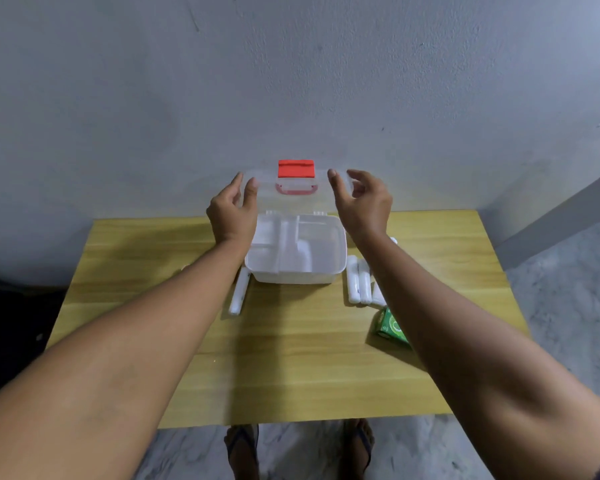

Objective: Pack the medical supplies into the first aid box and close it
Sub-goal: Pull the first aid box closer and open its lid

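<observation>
A white first aid box (333, 271) stands open at the far middle of the wooden table (291, 358), with a divided white tray inside. Its clear lid (295, 185) is raised upright, showing a red latch (296, 168) and a red-edged handle. My left hand (232, 209) grips the lid's left edge and my right hand (361, 199) grips its right edge. White gauze rolls (357, 284) lie right of the box, another white roll (238, 292) lies at its left front corner. A green carton (388, 325) sits partly hidden under my right forearm.
The table stands against a grey wall (291, 81). A grey speckled floor (568, 289) lies to the right. My sandalled feet (298, 448) show below the table's near edge. A dark object (7, 334) sits left of the table.
</observation>
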